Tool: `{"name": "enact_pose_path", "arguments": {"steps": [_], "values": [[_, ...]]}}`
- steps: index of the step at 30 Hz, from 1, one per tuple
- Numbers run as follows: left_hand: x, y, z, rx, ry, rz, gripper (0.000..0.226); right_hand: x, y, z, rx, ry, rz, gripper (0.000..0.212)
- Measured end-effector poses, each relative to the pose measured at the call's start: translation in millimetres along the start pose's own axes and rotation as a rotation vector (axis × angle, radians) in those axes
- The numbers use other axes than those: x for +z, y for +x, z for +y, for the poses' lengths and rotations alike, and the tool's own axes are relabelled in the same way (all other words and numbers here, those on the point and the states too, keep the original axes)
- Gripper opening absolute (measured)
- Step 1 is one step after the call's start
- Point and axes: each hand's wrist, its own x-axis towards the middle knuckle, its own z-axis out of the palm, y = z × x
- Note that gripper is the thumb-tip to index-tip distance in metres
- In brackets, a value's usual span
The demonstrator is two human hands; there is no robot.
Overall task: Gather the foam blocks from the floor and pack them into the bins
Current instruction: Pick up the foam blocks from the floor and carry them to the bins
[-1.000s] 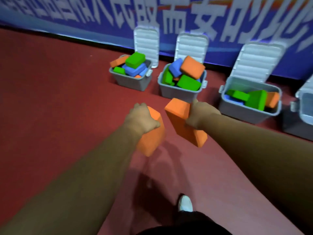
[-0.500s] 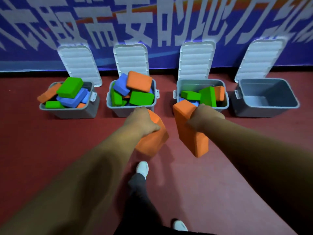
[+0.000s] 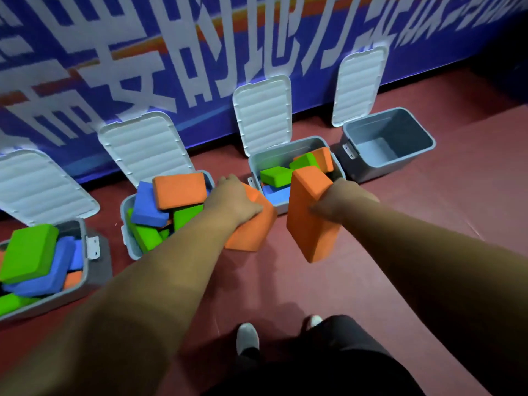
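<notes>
Clenched round an upright orange block (image 3: pixel 308 224), the right hand (image 3: pixel 338 200) hung nearest the part-filled bin (image 3: pixel 300 142) — the left hand (image 3: pixel 237 201) gripped a second block (image 3: pixel 251 234) alongside.

The left orange block (image 3: pixel 251 231) and the right orange block (image 3: pixel 308 232) match. The grey bins (image 3: pixel 383 167) carry ribbed white lids (image 3: pixel 263 115); the packed blocks (image 3: pixel 180 190) are green, blue and orange. The floor (image 3: pixel 457 181) is dark red; the banner (image 3: pixel 200 52) blue with white characters.
</notes>
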Motion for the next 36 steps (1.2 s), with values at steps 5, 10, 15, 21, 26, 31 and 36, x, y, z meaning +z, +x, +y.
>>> {"name": "enact_pose_path", "arguments": {"steps": [5,10,15,21,26,31,36], "values": [[9.8,80.4,37.7,0.040,0.030,-0.065,0.093,-6.0,104.9,28.4,0.166,0.129,0.124,0.068],[41.8,175.4,70.0,0.012,0.045,-0.100,0.092,-15.3,222.3,50.0,0.219,0.163,0.089,0.067],[73.5,275.0,100.5,-0.046,0.077,-0.173,0.088,-31.7,359.5,55.2,0.172,0.130,-0.052,0.072],[103.3,378.2,132.1,-0.120,0.066,-0.160,0.086,-63.2,477.5,53.3,0.178,0.236,-0.091,0.096],[133.1,452.1,133.7,-0.152,0.022,-0.088,0.088,-52.8,538.9,46.7,0.183,0.264,-0.163,0.061],[179.2,510.2,122.7,-0.136,-0.061,-0.055,0.093,1.6,597.4,33.0,0.161,0.209,-0.254,0.098],[227.3,530.0,103.7,-0.025,-0.036,-0.411,0.081,32.5,636.4,22.1,0.308,0.268,-0.162,0.076]]}}
